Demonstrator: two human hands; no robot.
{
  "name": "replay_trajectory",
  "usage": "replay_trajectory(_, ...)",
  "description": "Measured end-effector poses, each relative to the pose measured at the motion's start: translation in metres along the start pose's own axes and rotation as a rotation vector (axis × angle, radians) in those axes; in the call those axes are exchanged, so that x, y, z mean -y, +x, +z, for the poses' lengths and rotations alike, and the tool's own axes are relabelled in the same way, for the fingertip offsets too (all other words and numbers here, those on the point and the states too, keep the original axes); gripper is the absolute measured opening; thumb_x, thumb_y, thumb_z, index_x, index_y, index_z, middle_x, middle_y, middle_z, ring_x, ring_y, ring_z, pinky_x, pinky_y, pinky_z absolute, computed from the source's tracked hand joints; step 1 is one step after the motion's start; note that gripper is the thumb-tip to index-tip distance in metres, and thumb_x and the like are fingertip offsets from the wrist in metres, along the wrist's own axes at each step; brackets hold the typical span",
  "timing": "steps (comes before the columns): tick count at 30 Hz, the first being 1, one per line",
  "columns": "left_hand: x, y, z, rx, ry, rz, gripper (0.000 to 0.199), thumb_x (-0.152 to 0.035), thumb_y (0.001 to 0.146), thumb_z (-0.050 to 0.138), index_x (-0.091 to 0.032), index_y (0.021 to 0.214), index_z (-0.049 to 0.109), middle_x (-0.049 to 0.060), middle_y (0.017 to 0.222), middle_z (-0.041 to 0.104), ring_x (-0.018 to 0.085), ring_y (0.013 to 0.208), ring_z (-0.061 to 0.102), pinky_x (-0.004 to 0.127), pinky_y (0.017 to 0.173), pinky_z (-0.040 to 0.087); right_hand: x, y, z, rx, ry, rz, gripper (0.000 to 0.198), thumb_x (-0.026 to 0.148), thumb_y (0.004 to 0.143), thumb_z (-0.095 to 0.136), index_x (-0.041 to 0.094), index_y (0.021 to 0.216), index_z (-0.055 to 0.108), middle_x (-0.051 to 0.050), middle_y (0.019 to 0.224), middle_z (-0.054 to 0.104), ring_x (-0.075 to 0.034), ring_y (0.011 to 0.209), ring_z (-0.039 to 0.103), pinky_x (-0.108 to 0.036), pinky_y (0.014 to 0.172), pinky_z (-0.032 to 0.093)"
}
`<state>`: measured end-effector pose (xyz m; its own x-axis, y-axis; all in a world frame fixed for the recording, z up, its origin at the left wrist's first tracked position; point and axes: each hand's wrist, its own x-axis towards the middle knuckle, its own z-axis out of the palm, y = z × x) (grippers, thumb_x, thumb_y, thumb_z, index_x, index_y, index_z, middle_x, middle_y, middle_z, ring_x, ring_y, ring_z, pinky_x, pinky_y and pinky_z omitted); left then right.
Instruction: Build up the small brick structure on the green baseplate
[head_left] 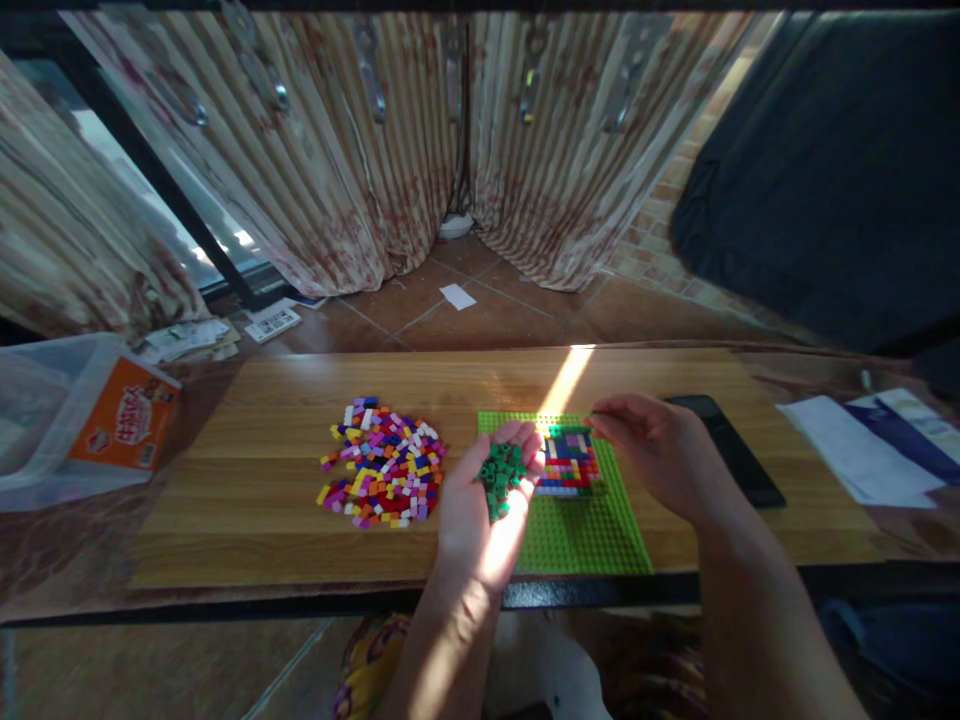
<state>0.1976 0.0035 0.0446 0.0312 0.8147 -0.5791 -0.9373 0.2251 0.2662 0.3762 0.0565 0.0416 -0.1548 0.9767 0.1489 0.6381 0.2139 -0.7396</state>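
My left hand (480, 500) is cupped, palm up, around a heap of dark green toy bricks (501, 475). It hovers over the left side of a lime green studded baseplate (585, 540). A patch of multicoloured bricks (574, 465) is built on the plate's upper part, partly hidden by the left hand. At the plate's upper right, my right hand (652, 440) has thumb and forefinger pinched together. A tiny green piece, seemingly a toy brick, shows at those fingertips. Left of the plate, a loose pile of mixed-colour bricks (390, 465) is spread over the wooden table (247, 470).
A black phone or tablet (731, 450) lies under the right forearm's far side. Papers (862, 450) are at the far right. A clear plastic bin with an orange label (124, 415) stands at the left. Curtains (360, 150) hang beyond the table.
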Motion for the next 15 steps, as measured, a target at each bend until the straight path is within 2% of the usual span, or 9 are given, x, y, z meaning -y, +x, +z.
replay_trajectory(3, 0.000, 0.001, -0.001, 0.006, -0.013, 0.011, 0.026, -0.023, 0.086, 0.049, -0.007, 0.081, 0.068, 0.015, 0.093, 0.069, 0.020, 0.085, 0.067, 0.032, 0.082, 0.053, -0.010, 0.002, -0.001, 0.017, -0.054, -0.030, 0.017, 0.034, 0.082, 0.058, 0.022, 0.087, 0.069, -0.005, 0.086, 0.072, -0.019, 0.079, 0.067, -0.034, 0.071, 0.052)
replay_trajectory(7, 0.000, 0.000, -0.001, 0.009, -0.006, 0.015, 0.025, -0.023, 0.085, 0.050, -0.007, 0.081, 0.068, 0.014, 0.092, 0.069, 0.019, 0.084, 0.066, 0.033, 0.081, 0.053, -0.026, 0.005, 0.013, 0.054, -0.017, -0.108, 0.012, 0.033, 0.078, 0.063, 0.026, 0.083, 0.072, -0.005, 0.104, 0.068, -0.022, 0.098, 0.063, -0.040, 0.086, 0.049)
replay_trajectory(11, -0.002, 0.000, -0.001, -0.001, -0.001, 0.015, 0.024, -0.023, 0.085, 0.050, -0.007, 0.081, 0.068, 0.014, 0.092, 0.069, 0.019, 0.085, 0.066, 0.033, 0.082, 0.053, -0.041, 0.009, 0.025, 0.058, 0.016, -0.056, 0.010, 0.033, 0.074, 0.067, 0.027, 0.080, 0.073, -0.005, 0.108, 0.065, -0.024, 0.107, 0.059, -0.047, 0.094, 0.044)
replay_trajectory(15, -0.002, 0.000, -0.001, 0.002, 0.000, 0.010, 0.024, -0.023, 0.085, 0.051, -0.007, 0.082, 0.068, 0.014, 0.093, 0.069, 0.019, 0.086, 0.066, 0.034, 0.083, 0.052, -0.046, 0.011, 0.030, 0.064, 0.130, 0.011, 0.009, 0.032, 0.071, 0.069, 0.026, 0.078, 0.073, -0.005, 0.108, 0.065, -0.024, 0.110, 0.057, -0.046, 0.096, 0.043)
